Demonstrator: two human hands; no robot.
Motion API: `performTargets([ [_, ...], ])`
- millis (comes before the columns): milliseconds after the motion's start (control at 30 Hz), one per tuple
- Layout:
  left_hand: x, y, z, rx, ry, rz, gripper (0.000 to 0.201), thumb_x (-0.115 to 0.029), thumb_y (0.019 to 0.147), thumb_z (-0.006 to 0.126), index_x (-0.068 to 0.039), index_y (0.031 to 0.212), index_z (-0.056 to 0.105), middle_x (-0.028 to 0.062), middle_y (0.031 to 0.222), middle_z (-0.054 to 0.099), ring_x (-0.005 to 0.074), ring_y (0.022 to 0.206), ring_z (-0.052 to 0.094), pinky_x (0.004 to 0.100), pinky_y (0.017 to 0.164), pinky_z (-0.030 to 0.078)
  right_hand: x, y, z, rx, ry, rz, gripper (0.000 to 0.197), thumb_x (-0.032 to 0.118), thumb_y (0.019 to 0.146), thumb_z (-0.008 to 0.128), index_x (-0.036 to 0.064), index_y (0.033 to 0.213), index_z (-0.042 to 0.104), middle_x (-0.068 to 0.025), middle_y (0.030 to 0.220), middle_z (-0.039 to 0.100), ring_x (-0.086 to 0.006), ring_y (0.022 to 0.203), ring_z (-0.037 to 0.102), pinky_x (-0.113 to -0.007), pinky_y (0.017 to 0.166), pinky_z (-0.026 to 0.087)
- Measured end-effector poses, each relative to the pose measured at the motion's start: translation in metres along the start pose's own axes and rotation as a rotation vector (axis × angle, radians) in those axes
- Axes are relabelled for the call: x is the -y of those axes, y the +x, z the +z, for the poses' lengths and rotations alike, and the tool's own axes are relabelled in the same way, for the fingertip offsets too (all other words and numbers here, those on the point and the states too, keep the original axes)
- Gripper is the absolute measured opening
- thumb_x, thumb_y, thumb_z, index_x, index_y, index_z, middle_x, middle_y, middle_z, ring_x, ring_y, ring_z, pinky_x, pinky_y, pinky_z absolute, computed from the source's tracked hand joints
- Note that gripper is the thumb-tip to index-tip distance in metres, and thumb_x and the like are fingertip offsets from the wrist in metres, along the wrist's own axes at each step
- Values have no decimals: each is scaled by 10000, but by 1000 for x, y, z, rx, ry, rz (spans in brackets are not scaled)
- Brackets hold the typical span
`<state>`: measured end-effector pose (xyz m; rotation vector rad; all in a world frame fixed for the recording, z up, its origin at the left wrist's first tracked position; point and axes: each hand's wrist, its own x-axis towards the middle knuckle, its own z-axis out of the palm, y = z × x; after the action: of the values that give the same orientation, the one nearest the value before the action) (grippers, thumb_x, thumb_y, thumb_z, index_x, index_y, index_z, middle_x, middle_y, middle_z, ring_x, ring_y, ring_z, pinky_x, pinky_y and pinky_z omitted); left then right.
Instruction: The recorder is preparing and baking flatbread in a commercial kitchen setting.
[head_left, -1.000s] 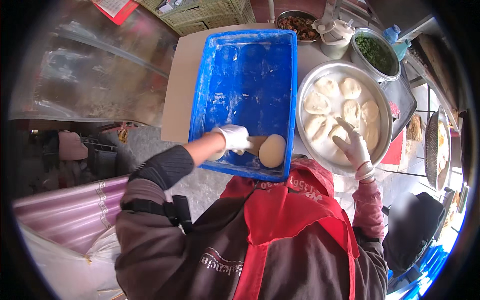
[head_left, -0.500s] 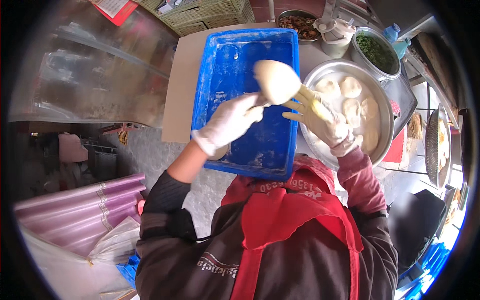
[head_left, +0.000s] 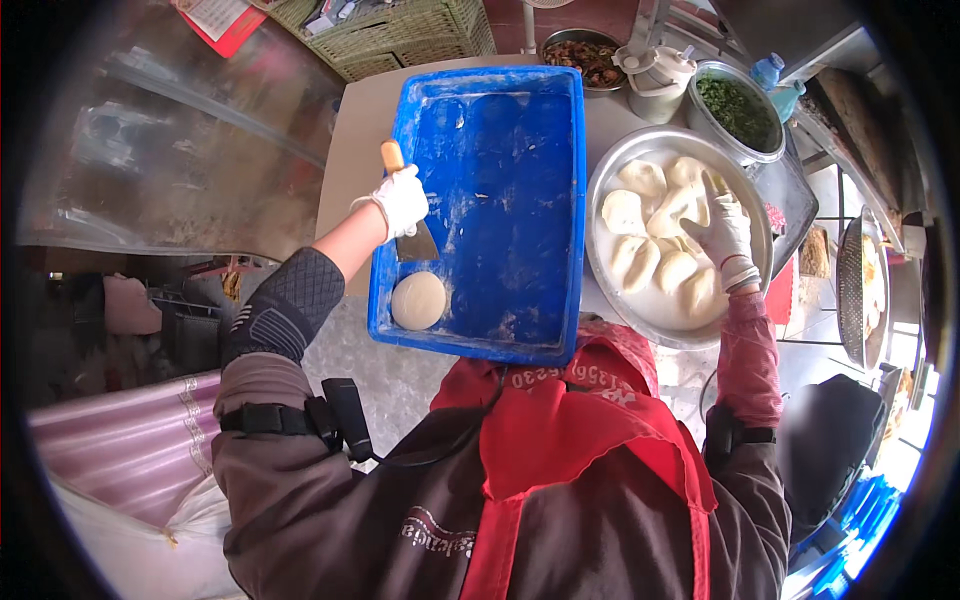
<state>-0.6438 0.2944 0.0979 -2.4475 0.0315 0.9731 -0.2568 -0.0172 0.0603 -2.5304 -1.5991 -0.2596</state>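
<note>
Wrapped in a white glove, my left hand (head_left: 402, 200) grips a scraper (head_left: 416, 243) with a wooden handle, its metal blade pointing toward me. Just below the blade, a round dough ball (head_left: 418, 301) lies in the near left corner of the blue plastic tray (head_left: 577, 210). My gloved right hand (head_left: 729, 228) is over the right side of a round metal basin (head_left: 600, 268). Its fingers are apart and touch the soft dough pieces (head_left: 684, 200) there. Several pale dough pieces lie close together in the basin, in whitish flour or liquid.
Beyond the basin stand a bowl of chopped greens (head_left: 738, 108), a lidded jug (head_left: 660, 85) and a bowl of brown filling (head_left: 583, 60). A dark flat tray (head_left: 792, 200) borders the basin's right. At the far left is a metal surface (head_left: 200, 130).
My right hand has moved right into the basin, and a dough piece that was in the air now lies there. My left hand has drawn back left with the scraper.
</note>
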Motion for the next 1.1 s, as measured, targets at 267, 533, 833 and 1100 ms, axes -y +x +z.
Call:
performTargets([
  [267, -43, -33, -7, 146, -521, 361, 189, -322, 690, 682, -150, 760, 720, 70, 742, 681, 258, 713, 635, 368, 738, 450, 34, -39, -27, 187, 1218, 258, 627, 251, 833, 708, 37, 1367, 461, -179, 1291, 556, -259, 1171, 547, -355, 970, 428],
  [533, -36, 22, -159, -792, -1059, 129, 172, -108, 854, 549, -73, 1007, 619, 84, 789, 614, 222, 747, 609, 342, 703, 493, 125, -30, -65, 323, 2338, 259, 581, 261, 886, 640, 25, 1377, 437, -122, 1356, 495, -215, 1172, 515, -327, 986, 416],
  [833, 16, -54, 2, -373, -900, -909, 420, -412, 929, 532, -50, 1135, 589, 211, 1019, 642, 339, 857, 655, 471, 771, 519, 53, -69, -39, -200, 456, -21, 349, 194, 891, 619, 6, 1185, 613, -83, 1026, 683, -131, 880, 608, -279, 779, 491],
  [1100, -3, -26, 67, -193, -1667, -864, 412, -193, 779, 707, -21, 1121, 556, 84, 848, 570, 180, 736, 545, 348, 652, 465, 141, -74, -32, 668, 1092, -238, 311, 217, 941, 551, 59, 1203, 611, -150, 1006, 666, -239, 885, 646, -333, 773, 502],
])
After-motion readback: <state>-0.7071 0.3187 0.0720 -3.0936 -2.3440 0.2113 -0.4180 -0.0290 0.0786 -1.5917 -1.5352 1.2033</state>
